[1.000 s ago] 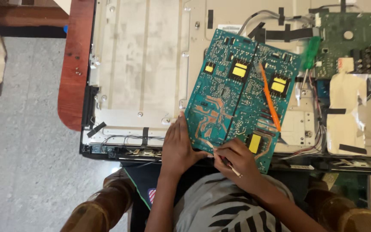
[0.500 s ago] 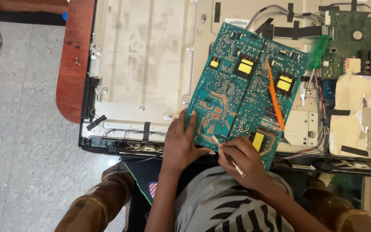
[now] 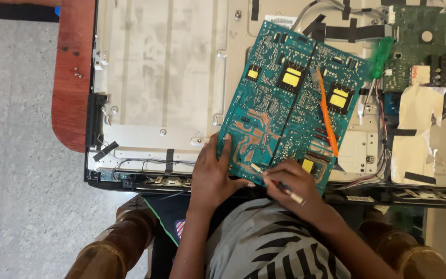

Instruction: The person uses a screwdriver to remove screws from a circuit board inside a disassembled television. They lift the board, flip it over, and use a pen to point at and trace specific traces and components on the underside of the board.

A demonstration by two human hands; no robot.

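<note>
A teal circuit board [image 3: 285,108] with yellow components lies tilted on the open metal back of a flat screen [image 3: 161,77]. My left hand [image 3: 213,173] rests flat on the board's near left corner, thumb along its edge. My right hand [image 3: 292,183] is closed around a thin pen-like tool [image 3: 285,189], its tip touching the board's copper area near the lower edge. An orange stick [image 3: 328,116] lies across the board.
A green-handled screwdriver [image 3: 380,57] lies to the board's right, beside a green board [image 3: 429,46] with taped wires and a cream foil patch [image 3: 414,137]. A red-brown table edge [image 3: 73,77] lies at left, grey floor beyond. My knees show below.
The view has shifted slightly. My right hand has nudged the tool tip a little along the board's lower edge. My left hand stays on the corner.
</note>
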